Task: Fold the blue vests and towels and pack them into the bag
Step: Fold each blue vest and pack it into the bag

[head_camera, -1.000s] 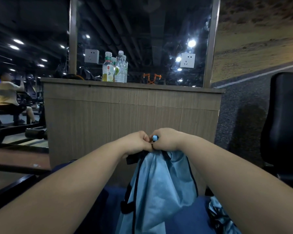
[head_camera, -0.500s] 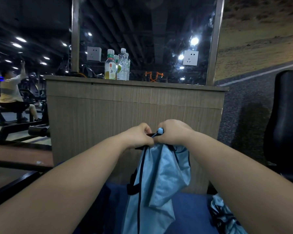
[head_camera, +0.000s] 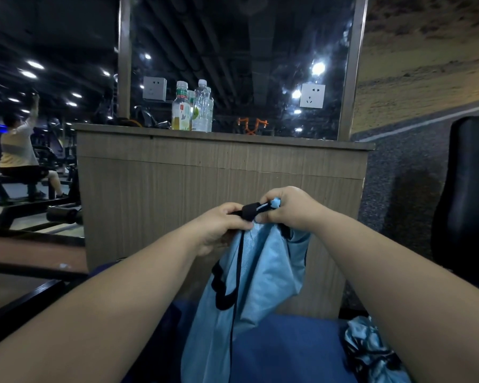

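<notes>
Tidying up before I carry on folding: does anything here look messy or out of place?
A crumpled heap of blue cloth lies unfolded at the right edge of the blue pad. The vest, pinched at its top by the left hand and right hand, hangs bunched and uneven. The bottles on the ledge stand upright.

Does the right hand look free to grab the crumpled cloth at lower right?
Probably not yet: the right hand grips the hanging light blue fabric with the left hand. Nothing covers the crumpled cloth itself.
</notes>
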Demonstrator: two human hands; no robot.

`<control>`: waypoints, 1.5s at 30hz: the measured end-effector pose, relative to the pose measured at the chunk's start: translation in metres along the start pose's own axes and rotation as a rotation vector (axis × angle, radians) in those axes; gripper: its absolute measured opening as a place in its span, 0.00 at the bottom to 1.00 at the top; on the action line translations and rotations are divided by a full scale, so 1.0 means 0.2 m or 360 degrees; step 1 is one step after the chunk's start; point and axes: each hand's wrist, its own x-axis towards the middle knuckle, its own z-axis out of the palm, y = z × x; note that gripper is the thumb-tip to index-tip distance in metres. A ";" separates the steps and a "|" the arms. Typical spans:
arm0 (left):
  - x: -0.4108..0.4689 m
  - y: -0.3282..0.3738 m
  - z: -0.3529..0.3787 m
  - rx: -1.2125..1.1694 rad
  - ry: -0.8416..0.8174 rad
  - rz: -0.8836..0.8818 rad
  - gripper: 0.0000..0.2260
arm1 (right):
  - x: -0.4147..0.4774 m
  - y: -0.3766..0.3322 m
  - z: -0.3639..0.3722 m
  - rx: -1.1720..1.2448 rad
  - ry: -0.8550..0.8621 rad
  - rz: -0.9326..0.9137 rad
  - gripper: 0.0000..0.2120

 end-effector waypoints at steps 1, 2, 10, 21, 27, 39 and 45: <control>0.00 0.00 -0.01 -0.0051 -0.0014 -0.0015 0.17 | 0.00 0.01 0.00 -0.0004 -0.0052 0.0004 0.08; -0.01 -0.01 -0.01 -0.0104 -0.0043 -0.0033 0.19 | 0.00 0.02 -0.01 -0.0019 -0.0098 0.0003 0.08; -0.04 -0.05 -0.02 -0.0023 -0.0405 -0.0082 0.26 | -0.02 0.05 0.01 0.0055 -0.0180 0.0018 0.10; -0.02 -0.08 0.03 -0.0029 -0.0125 0.0155 0.12 | -0.01 0.09 0.00 0.0278 -0.0175 0.0059 0.11; 0.01 -0.10 0.06 0.0100 -0.0084 0.0261 0.14 | -0.02 0.07 0.02 0.0267 -0.0108 -0.0011 0.12; 0.01 -0.11 0.05 0.0028 0.0060 0.0130 0.13 | -0.02 0.11 -0.01 0.0212 -0.0103 0.0046 0.10; -0.01 -0.07 0.09 0.0043 -0.0009 0.0090 0.05 | -0.04 0.12 -0.01 0.0170 -0.0196 0.0064 0.12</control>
